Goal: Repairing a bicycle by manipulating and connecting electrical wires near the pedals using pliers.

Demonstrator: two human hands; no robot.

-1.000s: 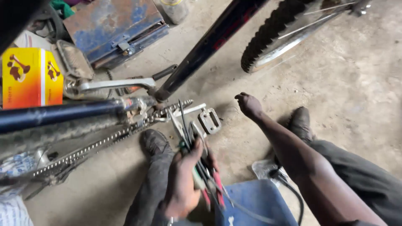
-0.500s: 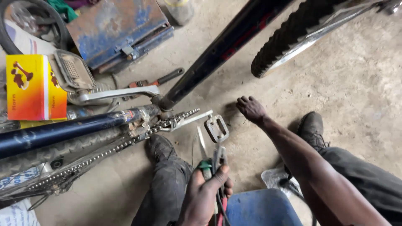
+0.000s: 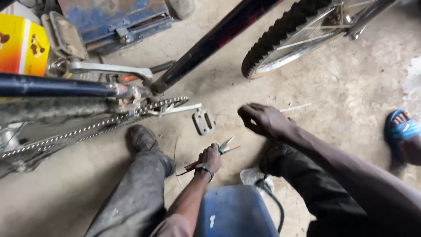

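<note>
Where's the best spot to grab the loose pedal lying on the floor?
Take the pedal across its two long side plates, coming straight down from above. It lies flat on the floor, clear of the crank, between the left hand and right hand.

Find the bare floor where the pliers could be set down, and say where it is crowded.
Bare concrete floor lies between the bicycle wheel, the right hand and a sandalled foot. It is crowded around the chain, pedal and left hand gripping the pliers.
</note>
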